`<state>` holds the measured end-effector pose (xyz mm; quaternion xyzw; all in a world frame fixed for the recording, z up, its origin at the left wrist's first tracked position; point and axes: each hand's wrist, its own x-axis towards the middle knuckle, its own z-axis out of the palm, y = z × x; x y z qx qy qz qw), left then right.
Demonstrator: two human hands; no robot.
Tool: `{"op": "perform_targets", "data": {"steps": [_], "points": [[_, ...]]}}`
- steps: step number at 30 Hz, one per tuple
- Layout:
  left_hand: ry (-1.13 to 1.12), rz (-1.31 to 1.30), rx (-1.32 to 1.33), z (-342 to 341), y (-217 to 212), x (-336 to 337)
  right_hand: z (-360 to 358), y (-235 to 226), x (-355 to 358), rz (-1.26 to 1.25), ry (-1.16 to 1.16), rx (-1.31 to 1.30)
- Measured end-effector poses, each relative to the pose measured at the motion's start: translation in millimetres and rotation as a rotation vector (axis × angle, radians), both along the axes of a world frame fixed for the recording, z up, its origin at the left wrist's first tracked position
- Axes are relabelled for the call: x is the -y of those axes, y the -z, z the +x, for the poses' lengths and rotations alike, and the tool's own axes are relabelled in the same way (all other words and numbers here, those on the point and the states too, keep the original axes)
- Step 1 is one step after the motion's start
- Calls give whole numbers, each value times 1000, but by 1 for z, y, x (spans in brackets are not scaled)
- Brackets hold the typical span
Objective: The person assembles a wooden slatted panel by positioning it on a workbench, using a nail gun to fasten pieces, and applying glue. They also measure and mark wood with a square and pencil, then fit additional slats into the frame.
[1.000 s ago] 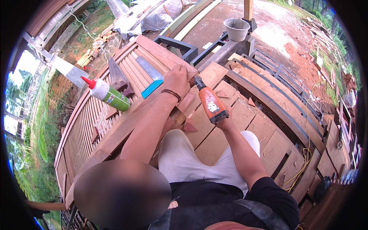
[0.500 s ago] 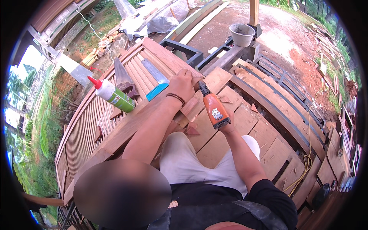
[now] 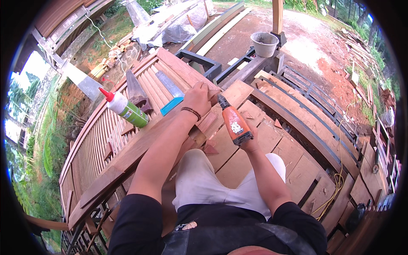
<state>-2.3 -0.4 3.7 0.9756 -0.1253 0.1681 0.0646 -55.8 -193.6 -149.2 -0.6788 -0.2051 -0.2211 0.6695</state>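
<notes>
My left hand (image 3: 198, 100), a beaded bracelet at its wrist, is closed over a small brown wood piece (image 3: 214, 95) at the near right corner of the slatted wooden panel (image 3: 176, 64). My right hand (image 3: 250, 138) grips an orange handheld power tool (image 3: 234, 122), its dark nose facing the wood by my left fingers; whether it touches is unclear. The handle is hidden under the tool's body. Left of my left hand, a try square (image 3: 171, 90) with a blue stock lies on the panel. Beyond it are a handsaw (image 3: 136, 91) and a white-and-green glue bottle (image 3: 127, 111) with a red nozzle.
Wood offcuts (image 3: 211, 147) lie on the plank platform (image 3: 272, 142) before my knees. A grey bucket (image 3: 264, 45) stands on a beam at the far right. Black metal frames (image 3: 199, 59) flank the panel. A yellow cord (image 3: 338, 182) coils at right.
The view has shifted slightly. The power tool's nose sits a little lower and further left, by my left fingers. The blurred oval over my left sleeve is gone.
</notes>
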Motion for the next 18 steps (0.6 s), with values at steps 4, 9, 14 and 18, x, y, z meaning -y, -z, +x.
{"op": "perform_targets", "data": {"steps": [4,9,14,18], "points": [[-11,14,26,-1,2,-4,-2,-6,31,-183,223,28],[-3,29,9,-6,-6,9,2,7,85,-297,604,44],[34,35,104,-8,4,3,-1,4,99,-193,630,-87],[101,45,90,-4,4,1,-4,3,97,-171,584,-60]]}}
